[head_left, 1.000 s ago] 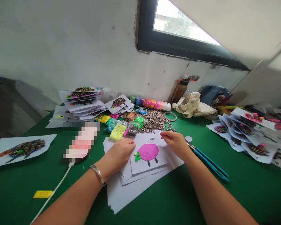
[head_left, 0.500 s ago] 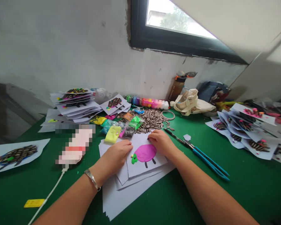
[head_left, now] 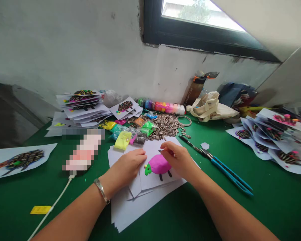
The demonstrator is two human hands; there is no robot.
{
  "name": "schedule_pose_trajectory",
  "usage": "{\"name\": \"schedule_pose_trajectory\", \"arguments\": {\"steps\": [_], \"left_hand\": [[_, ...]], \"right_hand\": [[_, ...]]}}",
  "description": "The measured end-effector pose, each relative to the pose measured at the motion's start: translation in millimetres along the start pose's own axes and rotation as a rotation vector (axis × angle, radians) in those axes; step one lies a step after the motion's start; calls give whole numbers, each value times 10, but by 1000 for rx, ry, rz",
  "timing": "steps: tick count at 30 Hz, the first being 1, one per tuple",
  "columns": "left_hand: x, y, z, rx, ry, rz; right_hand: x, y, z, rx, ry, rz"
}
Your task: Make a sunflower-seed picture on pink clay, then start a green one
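A white sheet (head_left: 150, 183) bears a clay animal with a pink body (head_left: 157, 164), a green head (head_left: 147, 170) and black legs. It tops a stack of paper (head_left: 122, 214). My left hand (head_left: 129, 165) lies flat on the left side of the sheet, fingers stretched forward. Over the upper right of the pink body is my right hand (head_left: 177, 159), thumb and fingertips pinched on a small dark pointed piece (head_left: 160, 151), like a sunflower seed. Most of that piece is hidden by the fingers. Beyond the paper lies a pile of sunflower seeds (head_left: 165, 124).
Bags of coloured clay (head_left: 122, 140) lie by the seeds. Blue-handled tweezers (head_left: 230, 175) rest at right. Stacks of seed pictures stand left (head_left: 85, 108) and right (head_left: 263, 135). A blurred pink object (head_left: 82, 152) with a white cable (head_left: 57, 197) is at left. A bottle (head_left: 195, 90) stands behind.
My right hand has shifted from the sheet's upper right edge in over the pink body, now covering its right part. My left hand stays on the paper. The view has tilted slightly.
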State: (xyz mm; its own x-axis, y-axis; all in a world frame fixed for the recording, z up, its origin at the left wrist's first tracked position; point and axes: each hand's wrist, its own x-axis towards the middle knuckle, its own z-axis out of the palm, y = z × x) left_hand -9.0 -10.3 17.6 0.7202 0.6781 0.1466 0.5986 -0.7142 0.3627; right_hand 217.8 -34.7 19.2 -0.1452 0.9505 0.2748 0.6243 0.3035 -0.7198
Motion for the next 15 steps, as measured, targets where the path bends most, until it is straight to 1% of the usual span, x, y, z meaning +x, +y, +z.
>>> {"name": "schedule_pose_trajectory", "arguments": {"steps": [3, 6, 10, 15], "left_hand": [[-1, -2, -5, -1, 29, 17], [-7, -10, 5, -15, 75, 42], [-12, -10, 15, -56, 78, 51], [2, 2, -5, -63, 20, 59]], "right_hand": [[-27, -62, 73, 61, -106, -49], [-30, -65, 104, 35, -164, -82], [-23, -48, 136, -66, -157, -103], [9, -29, 217, -167, -178, -218]]}}
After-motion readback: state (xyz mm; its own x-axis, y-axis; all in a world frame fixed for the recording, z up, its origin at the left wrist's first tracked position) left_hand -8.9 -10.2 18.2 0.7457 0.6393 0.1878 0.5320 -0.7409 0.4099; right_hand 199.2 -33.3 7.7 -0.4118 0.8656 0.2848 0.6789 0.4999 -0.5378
